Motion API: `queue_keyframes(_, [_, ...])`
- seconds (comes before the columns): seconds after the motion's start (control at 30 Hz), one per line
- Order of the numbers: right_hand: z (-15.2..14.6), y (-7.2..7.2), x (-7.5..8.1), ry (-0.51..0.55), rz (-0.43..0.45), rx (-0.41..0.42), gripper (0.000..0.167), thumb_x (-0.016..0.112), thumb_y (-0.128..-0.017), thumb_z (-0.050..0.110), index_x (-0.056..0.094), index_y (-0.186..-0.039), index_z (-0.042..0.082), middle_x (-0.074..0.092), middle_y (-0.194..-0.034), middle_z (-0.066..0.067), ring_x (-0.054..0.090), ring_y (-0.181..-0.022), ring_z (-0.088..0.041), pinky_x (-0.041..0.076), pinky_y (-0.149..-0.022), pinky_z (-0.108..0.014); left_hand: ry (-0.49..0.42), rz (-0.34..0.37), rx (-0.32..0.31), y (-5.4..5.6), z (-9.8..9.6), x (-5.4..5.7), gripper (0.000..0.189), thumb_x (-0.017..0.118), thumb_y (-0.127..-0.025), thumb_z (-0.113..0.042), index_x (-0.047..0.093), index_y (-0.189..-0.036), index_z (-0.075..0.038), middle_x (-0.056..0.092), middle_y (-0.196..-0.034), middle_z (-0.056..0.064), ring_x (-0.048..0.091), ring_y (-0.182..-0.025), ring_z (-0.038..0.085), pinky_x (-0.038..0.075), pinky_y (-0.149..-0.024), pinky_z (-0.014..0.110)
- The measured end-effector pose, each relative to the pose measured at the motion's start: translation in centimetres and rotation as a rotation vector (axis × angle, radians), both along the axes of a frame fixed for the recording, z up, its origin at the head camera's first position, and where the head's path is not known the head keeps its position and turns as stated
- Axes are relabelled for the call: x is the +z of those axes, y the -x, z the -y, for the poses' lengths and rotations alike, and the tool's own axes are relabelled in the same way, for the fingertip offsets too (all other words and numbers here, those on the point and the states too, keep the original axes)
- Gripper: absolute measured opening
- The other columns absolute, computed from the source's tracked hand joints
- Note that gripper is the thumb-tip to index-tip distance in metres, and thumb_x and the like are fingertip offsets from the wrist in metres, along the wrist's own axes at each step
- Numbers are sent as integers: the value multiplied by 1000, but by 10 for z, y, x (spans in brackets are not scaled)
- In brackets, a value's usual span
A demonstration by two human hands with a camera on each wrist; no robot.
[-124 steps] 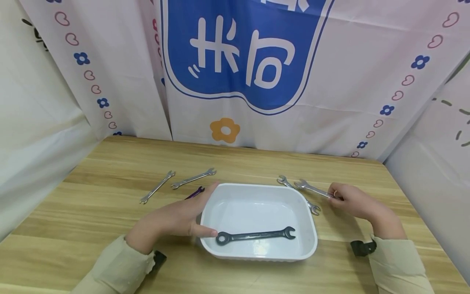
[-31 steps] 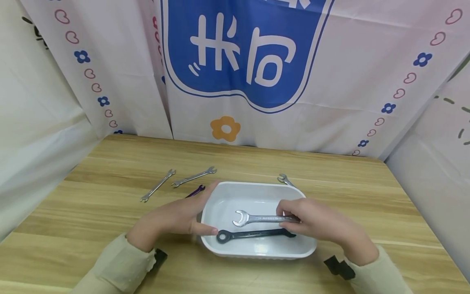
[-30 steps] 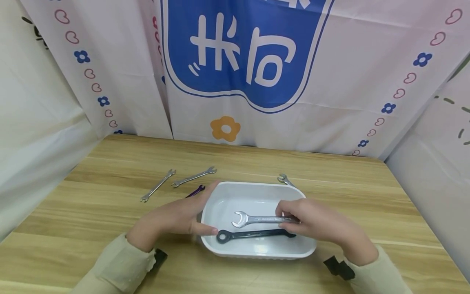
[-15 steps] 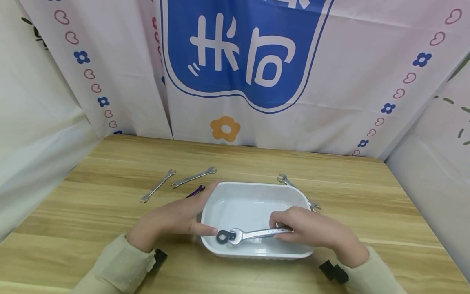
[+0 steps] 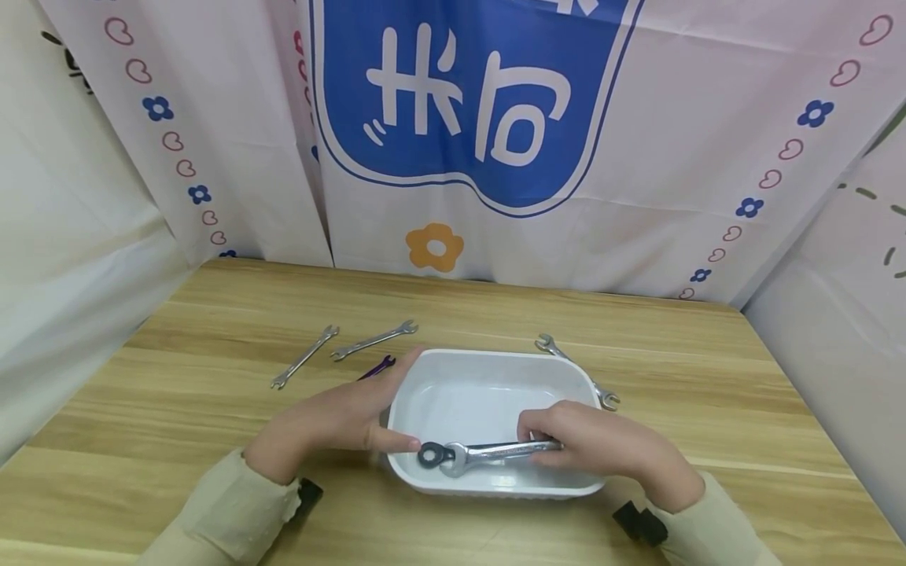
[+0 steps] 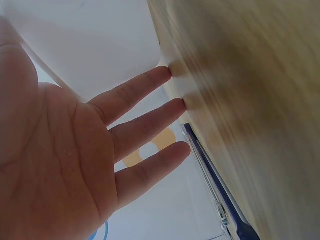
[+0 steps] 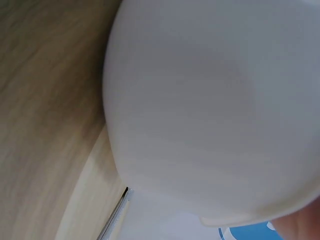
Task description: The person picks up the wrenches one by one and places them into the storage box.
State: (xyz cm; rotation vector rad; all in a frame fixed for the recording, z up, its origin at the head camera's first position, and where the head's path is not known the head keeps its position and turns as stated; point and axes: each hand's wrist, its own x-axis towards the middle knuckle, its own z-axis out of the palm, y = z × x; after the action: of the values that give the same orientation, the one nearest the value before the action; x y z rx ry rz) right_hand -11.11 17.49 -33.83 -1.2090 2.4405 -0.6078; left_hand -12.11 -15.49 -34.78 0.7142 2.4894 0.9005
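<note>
My right hand (image 5: 576,436) reaches over the near right rim of the white dish (image 5: 481,358) and pinches a silver wrench (image 5: 495,451) by its right end. The wrench's open-jawed head points left and overlaps the black ratchet wrench (image 5: 430,455), whose ring end shows inside the dish. My left hand (image 5: 354,417) rests against the dish's left end, with the thumb across the rim. In the left wrist view, the left fingers (image 6: 145,127) stretch out straight below the dish's side. The right wrist view is mostly filled by the dish's outer wall (image 7: 200,110).
Behind the dish at right lies another silver wrench (image 5: 607,399), partly hidden by the rim. Two silver wrenches (image 5: 304,358) and a purple wrench (image 5: 378,367) lie on the wooden table (image 5: 212,314) at left. A printed cloth (image 5: 637,236) hangs along the table's back edge.
My right hand has carried the silver wrench from the table at right into the dish, then lowered it over the black ratchet wrench. My left hand has stayed at the dish.
</note>
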Motion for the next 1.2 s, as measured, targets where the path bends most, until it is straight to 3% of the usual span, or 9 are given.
queue_keyframes(0.47, [1, -1, -6, -87, -5, 2, 16, 66, -87, 10, 55, -84, 21, 38, -64, 16, 39, -60, 4, 35, -57, -15, -24, -3, -20, 2, -1, 0, 115, 79, -79, -52, -2, -158, -28, 34, -156, 5, 42, -140, 24, 40, -112, 48])
queue_keyframes(0.67, [2, -1, -5, -108, 3, -4, 15, 67, -86, 10, 55, -84, 21, 40, -64, 16, 41, -60, 4, 37, -57, -15, 0, 7, 3, 1, 0, 0, 120, 78, -79, -54, -6, -160, -25, 30, -160, 9, 40, -142, 28, 39, -112, 50])
queue_keyframes(0.9, [2, -2, -5, -134, -1, -10, 16, 68, -86, 11, 57, -84, 22, 44, -65, 17, 43, -62, 4, 38, -58, -15, -52, -40, -42, 3, 0, -2, 111, 80, -79, -50, 5, -157, -26, 41, -151, 6, 46, -136, 22, 40, -111, 47])
queue_keyframes(1.2, [2, -1, -6, -131, 1, -7, 16, 68, -84, 11, 57, -84, 22, 46, -66, 18, 43, -62, 4, 39, -58, -16, -37, -32, -35, 3, 1, -3, 113, 79, -79, -51, 1, -158, -27, 38, -154, 6, 44, -138, 23, 39, -112, 48])
